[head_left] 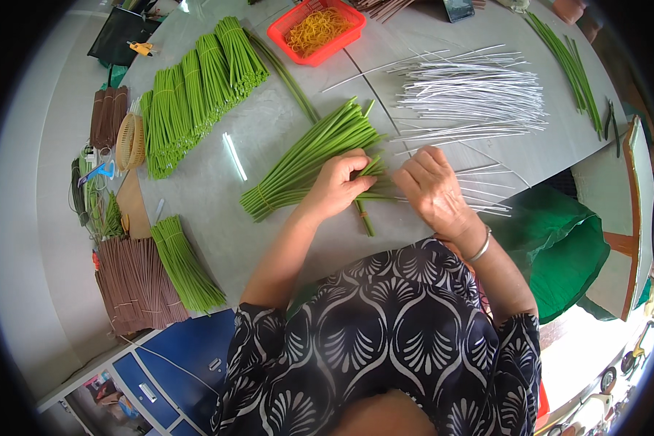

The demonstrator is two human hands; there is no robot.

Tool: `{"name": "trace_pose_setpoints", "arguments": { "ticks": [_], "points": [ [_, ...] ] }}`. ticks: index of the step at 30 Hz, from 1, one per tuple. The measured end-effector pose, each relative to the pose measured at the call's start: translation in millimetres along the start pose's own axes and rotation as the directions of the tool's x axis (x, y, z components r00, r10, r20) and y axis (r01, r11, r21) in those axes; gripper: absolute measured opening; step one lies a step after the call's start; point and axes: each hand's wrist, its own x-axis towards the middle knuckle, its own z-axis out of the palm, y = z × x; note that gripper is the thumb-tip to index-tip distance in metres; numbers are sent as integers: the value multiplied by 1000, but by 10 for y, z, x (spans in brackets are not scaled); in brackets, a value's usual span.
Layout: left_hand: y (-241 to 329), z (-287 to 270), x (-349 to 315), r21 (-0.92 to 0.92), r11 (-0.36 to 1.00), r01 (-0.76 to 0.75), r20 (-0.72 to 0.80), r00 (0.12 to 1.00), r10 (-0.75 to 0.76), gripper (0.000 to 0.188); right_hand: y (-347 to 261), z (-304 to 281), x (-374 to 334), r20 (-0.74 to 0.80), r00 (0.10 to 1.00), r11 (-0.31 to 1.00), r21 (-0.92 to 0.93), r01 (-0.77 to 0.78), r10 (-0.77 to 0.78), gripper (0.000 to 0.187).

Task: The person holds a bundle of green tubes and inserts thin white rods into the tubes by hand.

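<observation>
My left hand [344, 180] is closed on the ends of a few thin green stems [370, 166], thumb and fingers pinched together. Below and beyond it lies a loose-topped bundle of green stems [298, 156], tied near its lower left end. My right hand [432, 190], with a bangle on the wrist, is held just to the right with its fingers curled in a pinch. What sits between those fingertips is too small to make out. Next to the right hand a wide heap of white wires [476, 94] spreads over the table, with some stray wires [487, 192] beside the wrist.
Tied green bundles [196, 87] lie in a row at the far left. A red basket [316, 30] holds yellow rubber bands. Brown stem bundles [138, 280] and another green bundle [187, 263] lie at the left edge. Pliers [612, 127] and a green bag [559, 251] are on the right.
</observation>
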Motion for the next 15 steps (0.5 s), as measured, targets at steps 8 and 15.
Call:
{"name": "trace_pose_setpoints", "arguments": {
  "ticks": [8,15],
  "points": [
    [24,-66,-41,-434,889,144,-25,985,-172,10,355,-67,-110,-42,982,969,-158,-191,187,18],
    [-54,-99,-63,-488,861,145,-21,984,-177,25,421,44,-59,-10,991,976,-173,-135,135,19]
  ]
}}
